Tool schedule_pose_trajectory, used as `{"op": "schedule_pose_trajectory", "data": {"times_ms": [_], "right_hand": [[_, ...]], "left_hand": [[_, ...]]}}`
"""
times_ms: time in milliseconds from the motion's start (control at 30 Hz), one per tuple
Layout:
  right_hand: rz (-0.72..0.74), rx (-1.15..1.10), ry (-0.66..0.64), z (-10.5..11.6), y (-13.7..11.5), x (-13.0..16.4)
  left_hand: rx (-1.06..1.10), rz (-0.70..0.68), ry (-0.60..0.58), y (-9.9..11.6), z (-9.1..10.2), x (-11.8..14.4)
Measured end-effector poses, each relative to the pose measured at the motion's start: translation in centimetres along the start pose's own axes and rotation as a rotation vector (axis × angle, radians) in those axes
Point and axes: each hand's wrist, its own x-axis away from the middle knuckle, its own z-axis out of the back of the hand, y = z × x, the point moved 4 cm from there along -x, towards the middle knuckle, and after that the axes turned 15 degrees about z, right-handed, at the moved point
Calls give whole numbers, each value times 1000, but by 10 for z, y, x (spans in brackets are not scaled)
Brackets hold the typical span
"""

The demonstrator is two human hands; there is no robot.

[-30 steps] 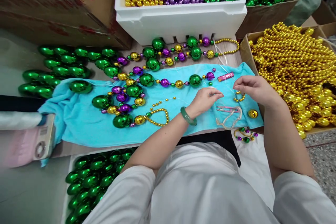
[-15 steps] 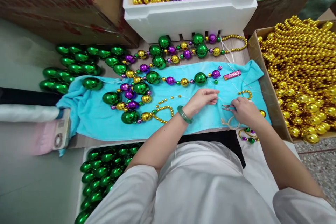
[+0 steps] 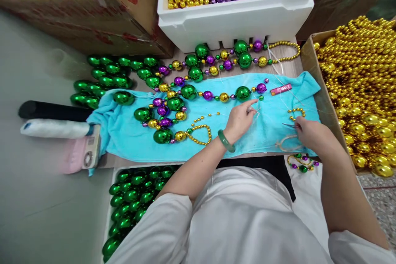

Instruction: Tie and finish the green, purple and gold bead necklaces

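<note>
My left hand (image 3: 243, 117), with a green bangle (image 3: 225, 142) on its wrist, pinches a thin clear thread (image 3: 255, 110) over a turquoise towel (image 3: 130, 140). My right hand (image 3: 309, 132) lies on the towel's right part and grips small metal snips (image 3: 289, 125) that have a pale cord loop (image 3: 286, 145). A finished strand of large green, purple and gold beads (image 3: 216, 95) lies just beyond my left hand. To its left is a loop of small gold beads (image 3: 201, 134). A short run of gold beads (image 3: 297, 111) sits near my right hand.
A pink lighter (image 3: 281, 89) lies on the towel. Behind stands a white foam box (image 3: 235, 20) of gold, purple and green beads. Cardboard boxes hold gold beads (image 3: 355, 74) on the right and purple beads (image 3: 77, 20) on the left. A tray of green beads (image 3: 133, 198) sits near me.
My right hand dropped from the thread to the towel and took up the snips. My left hand kept its pinch on the thread. The view shifted left.
</note>
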Motion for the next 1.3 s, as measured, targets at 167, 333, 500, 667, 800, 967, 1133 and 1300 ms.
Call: {"op": "schedule_pose_trajectory", "data": {"times_ms": [167, 333, 500, 667, 800, 967, 1133, 1300], "right_hand": [[-91, 224, -66, 29, 1, 17], [-268, 89, 120, 51, 14, 24], [-7, -493, 583, 34, -8, 10], [90, -957, 527, 5, -58, -6], [24, -1229, 480, -15, -86, -8], [-84, -1535, 548, -35, -97, -14], [-134, -1415, 646, -36, -89, -17], [-65, -1385, 646, -34, -92, -15]], "left_hand": [[-82, -88, 17, 10, -9, 12], [-9, -55, 17, 4, -13, 14], [82, -15, 2, 0, -11, 13], [181, 23, 59, 2, -5, 9], [297, 62, 84, 3, -4, 7], [312, 59, 78, 7, -9, 13], [308, 69, 95, 8, -9, 17], [304, 110, 87, 4, -10, 17]]}}
